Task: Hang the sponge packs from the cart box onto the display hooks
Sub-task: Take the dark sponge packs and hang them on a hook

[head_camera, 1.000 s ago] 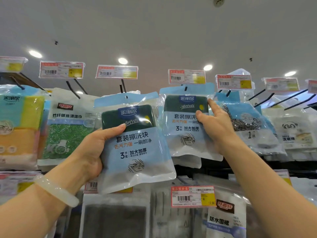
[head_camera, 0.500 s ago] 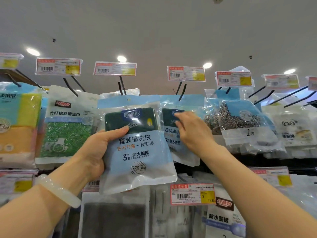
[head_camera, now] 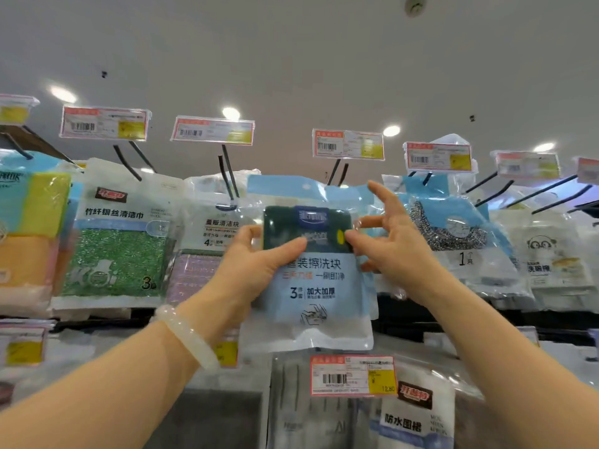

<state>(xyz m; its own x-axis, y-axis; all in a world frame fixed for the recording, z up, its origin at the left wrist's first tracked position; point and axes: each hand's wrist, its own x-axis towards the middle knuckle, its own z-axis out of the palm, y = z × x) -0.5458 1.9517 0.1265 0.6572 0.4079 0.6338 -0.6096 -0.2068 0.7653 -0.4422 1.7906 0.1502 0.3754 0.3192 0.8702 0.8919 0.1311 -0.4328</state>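
Bare forearms; pale translucent bangle [head_camera: 189,338], left wrist

white ceiling [head_camera: 291,59], round lights [head_camera: 230,113]
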